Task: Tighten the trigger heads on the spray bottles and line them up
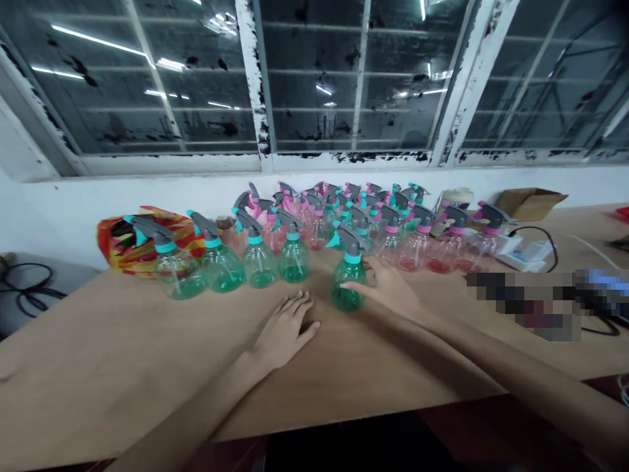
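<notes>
My right hand (390, 285) is wrapped round the side of a green spray bottle (348, 295) with a turquoise collar and a grey trigger head. The bottle stands upright on the table (122, 367), in front of the others. To its left, my left hand (285, 331) lies flat on the tabletop with fingers spread, holding nothing. Beyond that hand, several green spray bottles (293, 259) form a row. Behind and to the right of the held bottle are pink spray bottles (439, 252). Liquid shows low in the nearer bottles.
More spray bottles crowd back to the wall. A red and yellow bag (115, 246) lies at the left. On the right are a cardboard box (528, 203), a white power strip (525, 255) with a black cable, and a blurred-out patch. Barred windows rise behind.
</notes>
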A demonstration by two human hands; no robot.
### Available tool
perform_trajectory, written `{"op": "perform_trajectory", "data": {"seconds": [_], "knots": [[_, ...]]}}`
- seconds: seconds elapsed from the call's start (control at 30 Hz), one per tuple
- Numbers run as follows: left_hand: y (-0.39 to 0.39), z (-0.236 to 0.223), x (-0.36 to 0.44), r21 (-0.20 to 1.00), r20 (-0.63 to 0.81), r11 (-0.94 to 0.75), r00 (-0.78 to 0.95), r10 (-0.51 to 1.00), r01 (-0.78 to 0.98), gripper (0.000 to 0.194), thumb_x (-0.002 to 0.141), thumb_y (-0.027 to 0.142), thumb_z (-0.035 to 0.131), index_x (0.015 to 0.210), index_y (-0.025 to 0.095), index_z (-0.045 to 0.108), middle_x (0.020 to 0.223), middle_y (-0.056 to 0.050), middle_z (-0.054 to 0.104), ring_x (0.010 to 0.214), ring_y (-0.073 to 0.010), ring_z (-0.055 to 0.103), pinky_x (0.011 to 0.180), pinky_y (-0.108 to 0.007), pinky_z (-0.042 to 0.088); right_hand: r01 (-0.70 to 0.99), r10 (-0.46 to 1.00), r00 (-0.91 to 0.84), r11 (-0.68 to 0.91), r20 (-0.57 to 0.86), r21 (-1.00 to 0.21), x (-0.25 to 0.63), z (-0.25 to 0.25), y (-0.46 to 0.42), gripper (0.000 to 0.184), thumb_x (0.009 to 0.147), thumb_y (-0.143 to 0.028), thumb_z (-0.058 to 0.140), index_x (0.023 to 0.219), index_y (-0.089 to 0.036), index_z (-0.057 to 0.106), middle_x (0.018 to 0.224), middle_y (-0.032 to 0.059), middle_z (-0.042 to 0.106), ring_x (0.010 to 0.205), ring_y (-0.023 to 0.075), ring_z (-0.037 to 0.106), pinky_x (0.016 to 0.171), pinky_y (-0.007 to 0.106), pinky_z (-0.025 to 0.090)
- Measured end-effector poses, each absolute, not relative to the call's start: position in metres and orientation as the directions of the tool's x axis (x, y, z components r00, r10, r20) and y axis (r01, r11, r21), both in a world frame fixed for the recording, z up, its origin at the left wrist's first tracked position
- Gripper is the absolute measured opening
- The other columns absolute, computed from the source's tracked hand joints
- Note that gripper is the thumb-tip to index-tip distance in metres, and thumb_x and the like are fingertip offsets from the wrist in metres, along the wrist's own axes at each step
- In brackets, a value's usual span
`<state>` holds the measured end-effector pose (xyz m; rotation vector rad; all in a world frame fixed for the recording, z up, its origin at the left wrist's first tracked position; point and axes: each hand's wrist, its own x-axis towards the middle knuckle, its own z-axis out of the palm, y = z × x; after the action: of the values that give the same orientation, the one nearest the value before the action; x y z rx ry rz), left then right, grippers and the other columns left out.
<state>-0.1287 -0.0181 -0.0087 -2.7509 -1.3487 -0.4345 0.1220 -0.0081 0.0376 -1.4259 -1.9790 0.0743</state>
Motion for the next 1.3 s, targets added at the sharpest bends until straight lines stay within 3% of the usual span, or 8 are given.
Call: {"op": "perform_trajectory", "data": {"seconds": [0.23,0.53,0.87,1.13,1.23,1.3], "knots": [[-0.028,-0.005,-0.143,0.064,0.249,-0.588,0.558,0.792,0.806,0.044,0.097,0.04,0.042,0.129,0.01,0.049,0.142,-0.015,0.046,0.133,-0.0241,0.039,0.11,-0.043,0.029,0.864,0.841,-0.158,0.372,0.518,-0.34,0.102,0.041,0.022,0.056,0.079,-0.059,0.058,0.113,-0.016,0.058,0.112,0.0166,0.061,0.116,0.0358,0.052,0.096,0.051,0.042],[-0.031,-0.001,-0.141,0.091,0.23,-0.573,0.542,0.808,0.815,0.044,0.096,0.04,0.042,0.129,0.012,0.049,0.142,-0.013,0.047,0.133,-0.0239,0.039,0.11,-0.045,0.03,0.895,0.896,-0.14,0.297,0.421,-0.334,0.086,0.05,0.051,0.062,0.078,-0.064,0.056,0.117,-0.016,0.057,0.12,0.0183,0.061,0.105,0.0376,0.061,0.083,0.049,0.05],[-0.032,-0.003,-0.141,0.082,0.216,-0.566,0.539,0.814,0.821,0.043,0.096,0.039,0.042,0.129,0.012,0.049,0.143,-0.013,0.045,0.135,-0.0241,0.037,0.111,-0.045,0.029,0.907,0.921,-0.135,0.263,0.364,-0.328,0.079,0.059,0.073,0.066,0.078,-0.061,0.058,0.123,-0.012,0.052,0.112,0.0212,0.066,0.099,0.0413,0.064,0.076,0.05,0.051],[-0.031,-0.003,-0.142,0.051,0.211,-0.569,0.548,0.809,0.821,0.046,0.096,0.041,0.041,0.131,0.013,0.048,0.144,-0.011,0.044,0.135,-0.024,0.037,0.112,-0.045,0.029,0.869,0.905,-0.126,0.298,0.405,-0.394,0.08,0.051,0.073,0.075,0.079,-0.057,0.059,0.137,-0.013,0.04,0.128,0.02,0.058,0.103,0.0357,0.063,0.081,0.047,0.051],[-0.03,-0.005,-0.143,0.04,0.211,-0.57,0.551,0.807,0.82,0.046,0.096,0.041,0.042,0.132,0.012,0.047,0.144,-0.011,0.044,0.134,-0.0243,0.038,0.112,-0.045,0.029,0.839,0.88,-0.121,0.338,0.459,-0.427,0.096,0.051,0.06,0.067,0.082,-0.056,0.057,0.135,-0.017,0.043,0.129,0.0143,0.059,0.086,0.0272,0.068,0.079,0.043,0.051],[-0.03,-0.006,-0.144,0.038,0.228,-0.574,0.552,0.802,0.818,0.045,0.096,0.041,0.042,0.132,0.013,0.047,0.144,-0.01,0.044,0.134,-0.0238,0.038,0.112,-0.044,0.03,0.801,0.839,-0.108,0.391,0.533,-0.454,0.114,0.051,0.052,0.049,0.084,-0.052,0.057,0.121,-0.02,0.056,0.114,0.009,0.068,0.069,0.0215,0.067,0.072,0.039,0.052]]}}
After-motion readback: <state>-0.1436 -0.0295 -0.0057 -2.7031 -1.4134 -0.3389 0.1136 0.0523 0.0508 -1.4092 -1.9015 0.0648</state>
